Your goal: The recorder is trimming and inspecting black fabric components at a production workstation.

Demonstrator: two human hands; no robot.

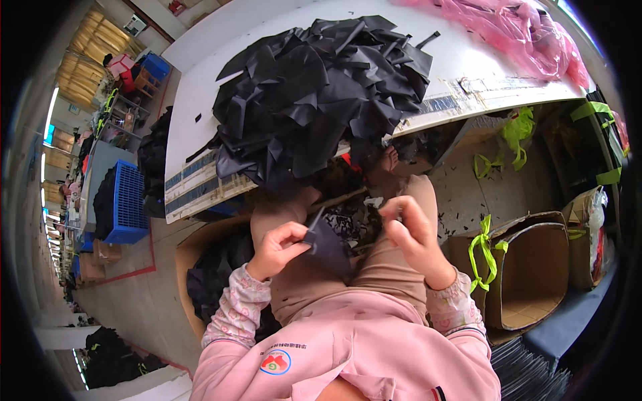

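Between the thumb and fingers of my left hand [279, 250] is a black fabric piece [328, 248], which hangs above my lap with a narrow strip sticking up at its top. My right hand [413, 235] is raised over my other thigh, apart from the fabric. Its thumb and fingers are pinched together, and whatever they hold is too small to make out. Ahead of both hands, a large heap of black fabric pieces [314, 93] covers the near part of the white table [194, 127] and droops over its edge.
Pink plastic sheeting [508, 33] lies at the table's far right. On my right stands an open cardboard box [535, 267] with a bright green strip [481, 257] tied on it. To the left are a cardboard box [190, 250] holding black pieces and a blue crate [130, 200]. Dark scraps litter the floor.
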